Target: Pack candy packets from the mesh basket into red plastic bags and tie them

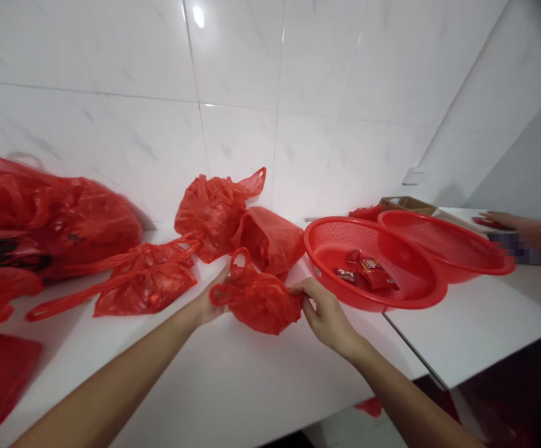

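Between my hands is a small red plastic bag [263,302], crumpled, with a loop handle standing up at its top left. My right hand [324,314] pinches the bag's right edge between thumb and fingers. On the other side, my left hand [209,303] grips the bag's left side, its fingers partly hidden behind the plastic. Just behind it, another red bag [275,239] lies on its side against a filled, bunched red bag [214,214]. To the left, a flatter red bag [147,283] lies with its long handles stretched out.
Large red bags [79,218] crowd the left of the white table [252,386]. A red mesh basket [420,295] on the right holds several small red packets [377,274]. Beyond it are a second basket [476,258], a cardboard box [408,204] and another person's hand [506,219].
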### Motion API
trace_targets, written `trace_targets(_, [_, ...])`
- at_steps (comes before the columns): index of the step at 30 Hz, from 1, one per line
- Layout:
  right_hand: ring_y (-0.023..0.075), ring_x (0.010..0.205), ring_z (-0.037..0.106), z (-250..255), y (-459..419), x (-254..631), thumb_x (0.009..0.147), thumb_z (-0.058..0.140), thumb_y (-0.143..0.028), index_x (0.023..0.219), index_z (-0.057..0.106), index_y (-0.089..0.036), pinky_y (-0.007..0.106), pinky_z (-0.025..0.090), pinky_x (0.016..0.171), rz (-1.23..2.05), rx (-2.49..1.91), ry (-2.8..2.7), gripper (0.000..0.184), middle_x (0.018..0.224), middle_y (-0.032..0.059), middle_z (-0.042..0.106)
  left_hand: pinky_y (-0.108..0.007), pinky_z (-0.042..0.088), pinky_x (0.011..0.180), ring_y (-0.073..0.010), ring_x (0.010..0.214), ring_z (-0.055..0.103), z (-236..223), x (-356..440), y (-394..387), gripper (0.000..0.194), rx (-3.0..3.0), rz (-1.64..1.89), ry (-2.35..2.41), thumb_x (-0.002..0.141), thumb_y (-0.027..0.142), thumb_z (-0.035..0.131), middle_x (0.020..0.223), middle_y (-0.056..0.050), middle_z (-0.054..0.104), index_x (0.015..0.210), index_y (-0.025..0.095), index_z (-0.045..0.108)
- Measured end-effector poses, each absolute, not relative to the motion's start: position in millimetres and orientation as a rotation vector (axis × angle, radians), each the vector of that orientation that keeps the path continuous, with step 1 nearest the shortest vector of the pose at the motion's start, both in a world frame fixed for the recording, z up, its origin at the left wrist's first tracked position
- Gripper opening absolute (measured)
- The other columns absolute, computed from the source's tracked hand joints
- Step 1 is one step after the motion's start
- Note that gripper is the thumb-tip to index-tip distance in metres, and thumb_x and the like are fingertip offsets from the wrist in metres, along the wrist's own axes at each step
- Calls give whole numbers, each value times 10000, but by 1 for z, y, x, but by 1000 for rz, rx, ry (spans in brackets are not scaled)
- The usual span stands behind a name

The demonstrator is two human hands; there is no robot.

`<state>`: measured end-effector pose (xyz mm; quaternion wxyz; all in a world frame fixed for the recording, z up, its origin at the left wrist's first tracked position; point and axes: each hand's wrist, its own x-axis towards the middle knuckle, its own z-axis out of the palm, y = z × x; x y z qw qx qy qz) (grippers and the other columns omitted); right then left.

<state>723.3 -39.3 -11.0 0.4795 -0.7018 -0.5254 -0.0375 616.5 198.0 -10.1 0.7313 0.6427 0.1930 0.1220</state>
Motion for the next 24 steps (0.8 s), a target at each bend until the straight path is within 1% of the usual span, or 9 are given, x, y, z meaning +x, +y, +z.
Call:
trace_targets(2, [161, 841, 570, -23, -39, 721, 799, 366, -15, 965, 581, -211, 306, 467, 748, -89, -1714, -1227, 335, 915, 44, 592, -467, 549, 707, -305, 864, 670, 1, 596, 201, 782, 1364, 52, 412, 785, 781, 370, 1053, -198, 675, 1119, 132, 653])
trace_targets(5, [153, 814, 555, -29, -40, 714, 790, 361, -9, 883, 588, -195, 288, 454, 721, -16, -1704, -1232, 307, 899, 46, 569, -433, 521, 839, -282, 1022, 632, 9, 573, 193, 592, 1403, -105, 384, 796, 644, 557, 1185, -149, 639, 1182, 198, 604])
trace_targets(7, [148, 803, 546, -32, -42, 714, 787, 353, -10, 803, 568, -191, 280, 445, 709, 41, -1695, -1250, 281, 885, 43, 550, -375, 517, 841, -249, 973, 647, 10, 561, 185, 429, 1507, -80, 422, 780, 501, 675, 1079, -117, 685, 1066, 182, 649])
trace_targets(10, [155, 820, 542, -45, -48, 729, 779, 371, -33, 722, 527, -187, 289, 437, 733, 25, -1714, -1194, 226, 872, 42, 540, -340, 536, 797, -190, 809, 662, 11, 546, 179, 295, 1451, 43, 543, 778, 431, 705, 868, -68, 710, 884, 158, 672])
trace_targets(12, [163, 818, 543, -56, -55, 745, 763, 397, -57, 675, 502, -185, 298, 432, 736, -11, -1769, -1079, 188, 849, 42, 542, -320, 549, 783, -160, 778, 655, 15, 536, 181, 245, 1311, 186, 629, 765, 390, 729, 848, -40, 708, 844, 169, 661])
trace_targets(15, [172, 805, 552, -57, -64, 754, 748, 416, -75, 636, 466, -186, 302, 429, 718, -46, -1828, -924, 166, 808, 40, 554, -284, 561, 750, -153, 821, 653, 24, 525, 184, 237, 1214, 368, 726, 752, 355, 750, 921, -36, 711, 883, 181, 658])
trace_targets(18, [168, 854, 571, -23, -65, 722, 795, 426, -73, 701, 491, -192, 297, 442, 730, -178, -1711, -930, 165, 863, 40, 590, -270, 562, 745, -160, 850, 652, 31, 523, 173, 272, 1277, 372, 693, 782, 412, 712, 946, -50, 711, 904, 173, 668])
trace_targets(21, [150, 876, 594, 28, -58, 666, 822, 461, -44, 810, 530, -205, 288, 465, 774, -360, -1439, -1130, 176, 913, 31, 620, -258, 556, 750, -148, 817, 647, 36, 528, 151, 269, 1348, 342, 557, 817, 438, 666, 890, -35, 709, 871, 175, 675])
trace_targets(24, [152, 857, 615, 54, -41, 632, 860, 444, -75, 968, 547, -195, 277, 484, 753, -277, -1380, -1450, 191, 934, 54, 652, -239, 545, 731, -132, 766, 637, 41, 533, 129, 240, 1378, 320, 438, 837, 414, 647, 818, -18, 700, 829, 176, 677])
